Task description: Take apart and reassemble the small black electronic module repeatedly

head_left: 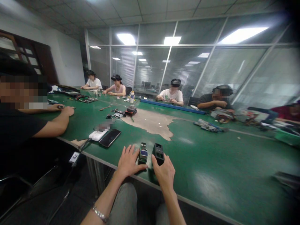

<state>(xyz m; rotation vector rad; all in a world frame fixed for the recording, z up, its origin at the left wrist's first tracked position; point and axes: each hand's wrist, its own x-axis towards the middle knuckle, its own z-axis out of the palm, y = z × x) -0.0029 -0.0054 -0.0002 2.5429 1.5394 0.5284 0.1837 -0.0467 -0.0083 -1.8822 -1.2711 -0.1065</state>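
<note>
On the green table near its front edge lies a narrow circuit board [143, 153] with a small bluish screen. My left hand [128, 161] rests flat beside it, fingers spread, with the thumb stretched past its near end. To the right of the board is a black plastic housing [158, 152] with rectangular openings. My right hand [164, 170] grips the near end of this housing between thumb and fingers. A small gap separates board and housing.
A dark phone [110, 138] and a white device [97, 135] lie to the left on the green table [211, 156]. Further back are a black and red device [131, 110], a bottle [132, 97] and a long blue bar [171, 106]. Several people sit around the table.
</note>
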